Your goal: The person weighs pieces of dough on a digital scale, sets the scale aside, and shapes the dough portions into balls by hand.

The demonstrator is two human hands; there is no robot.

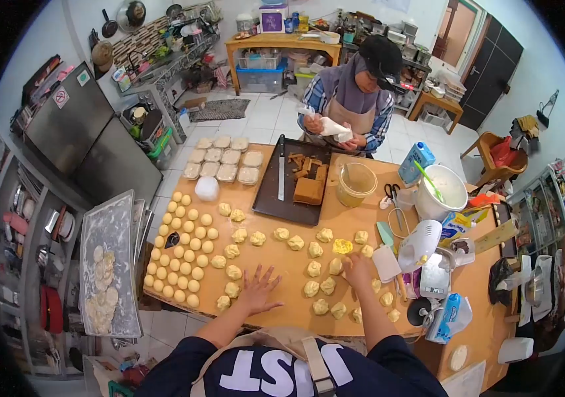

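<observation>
My left hand [260, 291] lies flat on the wooden table [276, 261] with its fingers spread, to the right of some rough dough lumps [232, 290]. My right hand [356, 270] reaches over the table just below a flattened yellow piece [343, 246], beside another dough lump [335, 266]. Its fingers point down and look bent; whether they hold anything is hidden. Many smooth dough balls [189, 256] stand in rows at the table's left. More rough lumps surround my right hand.
Across the table a person [355, 99] holds a piping bag [333, 130]. A dark tray [299, 205] bears a knife and brown cake. Filled containers [228, 173] stand back left. On the right are a white bucket [451, 192], a mixer [420, 242], scissors [393, 193] and a scale [436, 274].
</observation>
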